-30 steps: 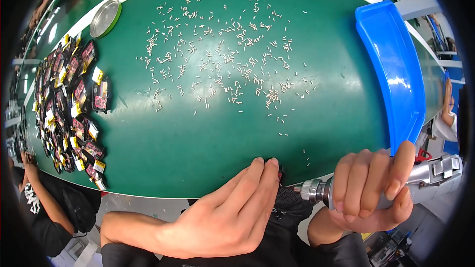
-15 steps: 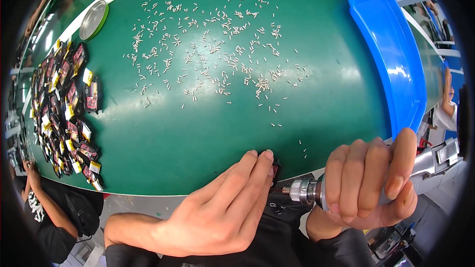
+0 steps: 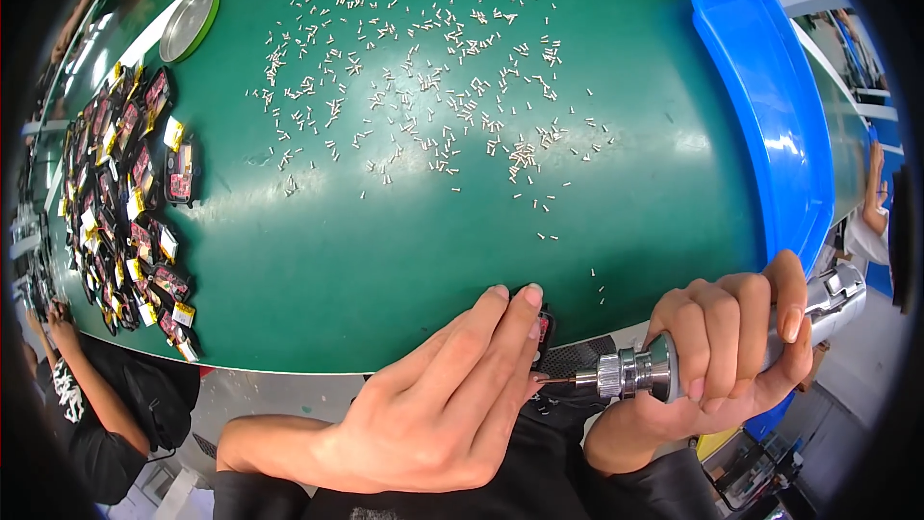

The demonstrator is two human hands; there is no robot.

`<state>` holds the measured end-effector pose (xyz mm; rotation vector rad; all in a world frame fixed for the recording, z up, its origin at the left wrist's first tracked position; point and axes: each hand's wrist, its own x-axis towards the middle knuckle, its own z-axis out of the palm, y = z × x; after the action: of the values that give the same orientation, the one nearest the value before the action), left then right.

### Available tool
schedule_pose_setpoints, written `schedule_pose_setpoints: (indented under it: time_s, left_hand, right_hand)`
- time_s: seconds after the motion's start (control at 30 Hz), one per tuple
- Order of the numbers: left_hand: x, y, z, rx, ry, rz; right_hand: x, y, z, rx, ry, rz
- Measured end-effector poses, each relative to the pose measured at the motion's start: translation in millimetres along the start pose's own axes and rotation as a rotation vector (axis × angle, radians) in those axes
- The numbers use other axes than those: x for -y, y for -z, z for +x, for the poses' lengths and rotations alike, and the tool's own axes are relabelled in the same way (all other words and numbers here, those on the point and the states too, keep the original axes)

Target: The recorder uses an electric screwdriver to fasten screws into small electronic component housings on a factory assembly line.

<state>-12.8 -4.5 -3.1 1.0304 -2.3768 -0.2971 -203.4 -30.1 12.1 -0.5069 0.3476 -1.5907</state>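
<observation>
My right hand (image 3: 736, 342) is wrapped round the silver-grey body of a power screwdriver (image 3: 640, 371). The tool lies nearly level, its thin bit (image 3: 568, 379) pointing left to the fingers of my other hand. At the table's near edge my left hand (image 3: 438, 400), fingers together, grips a small black housing with a red circuit board (image 3: 545, 327). Most of that housing is hidden behind the fingers; whether the bit touches it, I cannot tell. Farther off, many small silver screws (image 3: 423, 87) lie scattered over the green table (image 3: 385, 250).
Similar black housings with red boards and white-yellow tags are heaped at the left (image 3: 125, 212). Behind them stands a shallow round green tin (image 3: 190, 24). A long blue tray (image 3: 770, 116) runs along the right side. Another person's hands (image 3: 63, 327) show at the far left.
My right hand and the screwdriver have drawn slightly right, and more of the thin bit shows. The left hand keeps its grip. The whole view has shifted a little.
</observation>
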Motion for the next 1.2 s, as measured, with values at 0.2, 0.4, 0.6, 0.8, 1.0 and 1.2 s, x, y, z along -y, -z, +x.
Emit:
schedule_pose_setpoints:
  time_s: [0.2, 0.4, 0.6, 0.8, 1.0, 1.2]
  left_hand:
    - [-1, -2, 0, -0.020, 0.006, 0.007]
    - [-1, -2, -1, -0.006, 0.012, -0.003]
    - [-1, -2, 0, -0.021, 0.023, -0.019]
    - [-2, -3, -1, -0.025, 0.038, -0.024]
    - [-2, -4, -1, -0.039, 0.036, -0.014]
    - [-1, -5, -1, -0.047, 0.034, -0.014]
  right_hand:
    - [-7, -4, 0, -0.047, -0.004, 0.009]
    - [-7, -2, -1, -0.051, 0.000, 0.005]
    - [-8, -3, -3, -0.065, 0.007, 0.044]
    - [-8, 1, -9, -0.077, -0.024, 0.096]
    - [-9, -2, -5, -0.091, -0.020, 0.084]
    - [-6, 3, -9, -0.076, -0.019, 0.096]
